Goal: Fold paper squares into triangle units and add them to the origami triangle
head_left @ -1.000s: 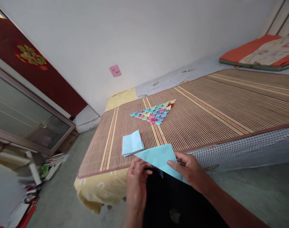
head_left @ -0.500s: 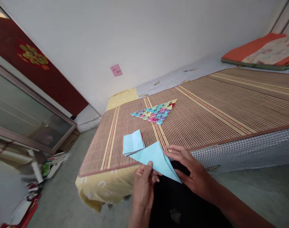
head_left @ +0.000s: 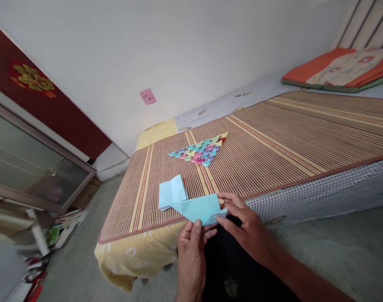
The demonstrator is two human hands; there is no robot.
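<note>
A light blue sheet of origami paper (head_left: 201, 208) is held between my two hands, above the front edge of the bed. My left hand (head_left: 193, 247) pinches its lower edge, thumb on top and fingers beneath. On the right side, my right hand (head_left: 241, 220) grips a corner that is folded over, its thumb on the flap. Just behind the held sheet, a stack of light blue paper squares (head_left: 172, 193) lies on the striped mat. Farther back rests a triangular piece made of several small folded papers (head_left: 199, 151) in many colours.
The striped mat (head_left: 273, 138) covers the bed, with a yellow cloth (head_left: 141, 256) hanging over its near end. Folded orange bedding (head_left: 329, 69) lies at the far right. A pink note (head_left: 147, 96) is on the wall. At left stand a glass-fronted cabinet (head_left: 31, 163) and clutter on the floor.
The right corner of the blue sheet, which pointed down in a triangle, is now folded up and over by my right hand. The view has shifted slightly.
</note>
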